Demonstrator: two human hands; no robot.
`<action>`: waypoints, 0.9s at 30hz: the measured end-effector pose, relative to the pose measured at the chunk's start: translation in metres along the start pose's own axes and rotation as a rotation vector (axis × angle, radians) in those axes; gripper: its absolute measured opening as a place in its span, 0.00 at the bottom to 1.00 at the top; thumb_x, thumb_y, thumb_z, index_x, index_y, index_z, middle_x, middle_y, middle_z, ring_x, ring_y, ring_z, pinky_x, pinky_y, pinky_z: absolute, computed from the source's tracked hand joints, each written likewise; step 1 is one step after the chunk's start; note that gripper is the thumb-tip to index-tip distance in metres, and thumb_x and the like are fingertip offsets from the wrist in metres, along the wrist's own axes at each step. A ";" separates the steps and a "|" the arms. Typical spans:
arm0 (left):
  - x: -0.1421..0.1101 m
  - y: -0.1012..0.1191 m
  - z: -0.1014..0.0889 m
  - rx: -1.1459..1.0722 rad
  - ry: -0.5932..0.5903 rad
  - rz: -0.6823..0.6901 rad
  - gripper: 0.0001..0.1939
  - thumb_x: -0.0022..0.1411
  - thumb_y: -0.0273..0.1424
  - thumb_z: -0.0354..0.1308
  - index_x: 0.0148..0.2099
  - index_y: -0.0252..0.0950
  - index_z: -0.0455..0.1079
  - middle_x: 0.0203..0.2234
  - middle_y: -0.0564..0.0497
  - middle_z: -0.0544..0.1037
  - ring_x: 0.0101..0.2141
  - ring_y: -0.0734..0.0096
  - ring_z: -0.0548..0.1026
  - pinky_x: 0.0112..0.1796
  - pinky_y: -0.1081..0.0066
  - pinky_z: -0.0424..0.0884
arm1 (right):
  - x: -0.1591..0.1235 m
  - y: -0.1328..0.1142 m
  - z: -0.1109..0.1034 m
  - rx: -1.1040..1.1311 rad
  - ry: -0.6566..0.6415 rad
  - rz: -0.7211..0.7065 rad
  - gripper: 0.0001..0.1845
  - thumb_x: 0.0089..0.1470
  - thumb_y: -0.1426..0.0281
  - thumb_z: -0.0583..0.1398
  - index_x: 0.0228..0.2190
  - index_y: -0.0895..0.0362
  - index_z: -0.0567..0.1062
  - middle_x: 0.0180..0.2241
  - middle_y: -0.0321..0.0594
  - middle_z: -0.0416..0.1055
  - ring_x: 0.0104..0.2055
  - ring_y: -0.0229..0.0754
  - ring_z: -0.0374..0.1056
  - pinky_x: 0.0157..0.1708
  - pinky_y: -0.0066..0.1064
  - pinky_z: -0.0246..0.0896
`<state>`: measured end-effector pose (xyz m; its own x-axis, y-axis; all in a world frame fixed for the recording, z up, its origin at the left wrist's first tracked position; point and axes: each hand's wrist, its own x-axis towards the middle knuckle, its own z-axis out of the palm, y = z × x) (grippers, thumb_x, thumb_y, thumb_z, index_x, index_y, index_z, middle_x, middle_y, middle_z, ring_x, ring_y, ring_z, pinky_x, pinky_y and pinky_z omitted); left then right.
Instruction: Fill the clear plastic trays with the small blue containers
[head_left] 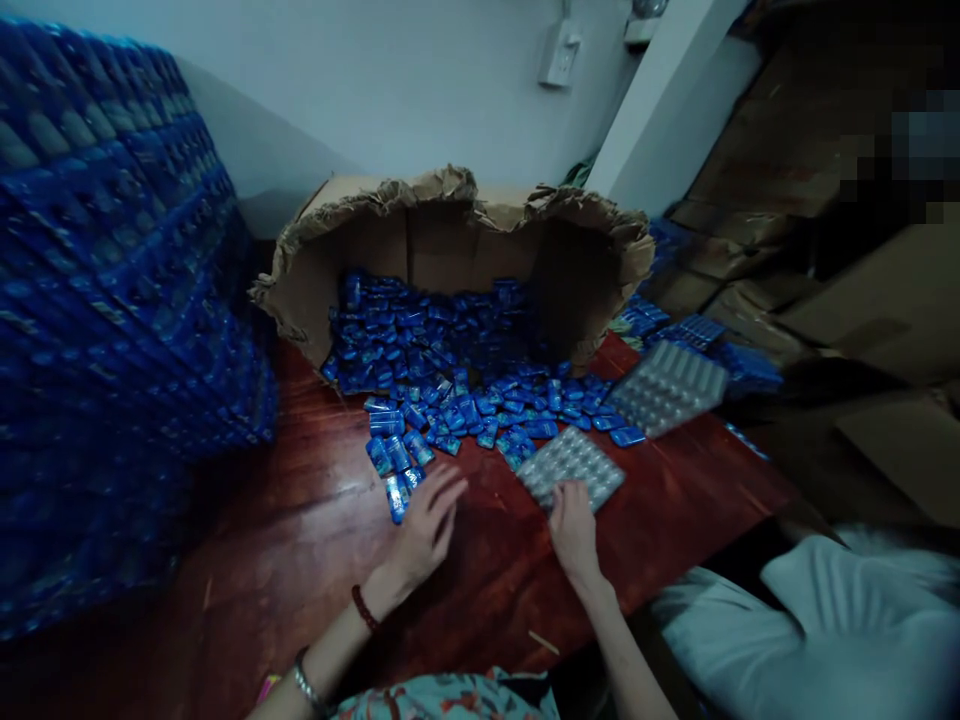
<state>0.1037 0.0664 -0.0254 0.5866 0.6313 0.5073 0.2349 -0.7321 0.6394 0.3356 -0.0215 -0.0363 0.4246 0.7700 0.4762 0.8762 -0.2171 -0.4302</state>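
Under the right hand's (576, 535) fingertips lies a clear, shallow plastic tray with rows of moulded hollows (574, 455), flat on the table with its far left corner up against loose packs; those fingers are drawn together at its near edge and seem to pinch it, though their undersides are hidden; thin as the tray looks, pressure on that one edge could bend it or tip it, and the packs at its corner could make it rock. Left of those fingers, across a bare strip of glossy red-brown wooden table (487, 550), the left hand (424, 525) is loosely curled with its fingers parted, and no object shows in it; just beyond its fingertips lie small, shiny blue rectangular packs (397, 455), which a careless sweep of the fingers could scatter. Farther ahead of both hands, the blue heap spills from a torn-edged brown cardboard box (442, 245); packs pulled from its foot might let those above slide down. Beyond the right fingers, a slanting pile of similar clear trays (671, 385) sits near the table's edge; a nudge could send it over; well left of the left fingers, tall blue stacks (112, 240) might topple if an elbow caught them.
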 end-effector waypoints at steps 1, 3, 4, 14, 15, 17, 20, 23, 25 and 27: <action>0.003 0.007 0.007 -0.001 -0.093 0.086 0.24 0.63 0.21 0.44 0.60 0.41 0.55 0.57 0.44 0.62 0.60 0.64 0.56 0.56 0.55 0.60 | 0.001 0.000 -0.003 0.031 0.031 0.022 0.14 0.61 0.69 0.43 0.29 0.56 0.64 0.29 0.42 0.61 0.32 0.43 0.59 0.35 0.39 0.58; 0.010 0.021 0.019 -0.004 -0.240 0.211 0.26 0.62 0.20 0.45 0.62 0.40 0.53 0.58 0.44 0.61 0.61 0.63 0.54 0.57 0.55 0.59 | 0.005 0.002 -0.011 0.060 0.105 0.060 0.14 0.61 0.66 0.43 0.29 0.56 0.63 0.29 0.41 0.61 0.32 0.43 0.59 0.34 0.39 0.58; 0.013 0.027 0.024 -0.008 -0.274 0.243 0.26 0.62 0.20 0.45 0.62 0.40 0.53 0.58 0.44 0.61 0.61 0.63 0.54 0.57 0.54 0.59 | 0.007 0.002 -0.017 0.062 0.160 0.079 0.14 0.61 0.65 0.44 0.29 0.56 0.63 0.29 0.41 0.61 0.32 0.43 0.59 0.34 0.39 0.58; -0.012 0.005 -0.046 -0.095 0.443 -0.385 0.18 0.67 0.32 0.42 0.58 0.38 0.60 0.54 0.44 0.67 0.54 0.64 0.66 0.55 0.59 0.62 | -0.017 -0.070 -0.025 0.269 0.079 -0.562 0.15 0.59 0.71 0.47 0.21 0.53 0.61 0.22 0.35 0.60 0.29 0.39 0.62 0.40 0.39 0.62; -0.018 0.001 -0.065 -0.080 0.529 -0.464 0.19 0.67 0.34 0.41 0.58 0.38 0.60 0.54 0.44 0.67 0.54 0.64 0.66 0.55 0.59 0.61 | -0.029 -0.087 -0.016 0.330 -0.059 -0.648 0.16 0.59 0.70 0.47 0.20 0.53 0.61 0.20 0.32 0.58 0.26 0.37 0.60 0.42 0.38 0.62; -0.031 -0.007 -0.101 -0.040 0.568 -0.551 0.20 0.67 0.37 0.40 0.56 0.38 0.62 0.53 0.46 0.68 0.55 0.62 0.65 0.56 0.58 0.59 | -0.054 -0.118 0.004 0.376 -0.211 -0.835 0.13 0.58 0.68 0.51 0.22 0.54 0.64 0.23 0.33 0.63 0.30 0.37 0.62 0.45 0.37 0.61; -0.058 -0.017 -0.128 0.025 0.271 -0.637 0.22 0.64 0.42 0.44 0.56 0.42 0.63 0.52 0.49 0.69 0.54 0.61 0.66 0.56 0.57 0.60 | -0.068 -0.144 0.030 0.373 -0.349 -1.127 0.06 0.55 0.68 0.56 0.28 0.56 0.69 0.30 0.35 0.69 0.34 0.36 0.64 0.48 0.33 0.59; -0.095 -0.023 -0.120 0.163 0.115 -0.670 0.24 0.59 0.45 0.50 0.55 0.43 0.65 0.53 0.47 0.68 0.55 0.54 0.64 0.57 0.48 0.53 | -0.031 -0.129 0.035 0.367 -0.349 -1.057 0.14 0.56 0.57 0.53 0.34 0.53 0.71 0.36 0.37 0.71 0.41 0.38 0.64 0.49 0.34 0.58; -0.120 -0.025 -0.105 0.339 0.110 -0.675 0.24 0.61 0.44 0.48 0.57 0.43 0.62 0.57 0.45 0.64 0.58 0.51 0.59 0.58 0.42 0.44 | 0.022 -0.096 0.027 0.142 -0.303 -0.490 0.19 0.55 0.52 0.51 0.37 0.52 0.72 0.38 0.41 0.70 0.43 0.42 0.64 0.48 0.35 0.58; -0.138 -0.025 -0.094 0.486 0.103 -0.666 0.24 0.64 0.40 0.44 0.62 0.44 0.55 0.61 0.45 0.57 0.60 0.53 0.55 0.57 0.41 0.41 | 0.081 -0.051 0.012 -0.134 -0.249 0.118 0.28 0.56 0.50 0.46 0.46 0.55 0.68 0.48 0.51 0.65 0.52 0.50 0.59 0.51 0.43 0.54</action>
<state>-0.0561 0.0216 -0.0569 0.1385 0.9745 0.1763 0.8302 -0.2113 0.5158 0.3223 0.0594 0.0154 0.4704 0.8548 0.2190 0.8537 -0.3780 -0.3582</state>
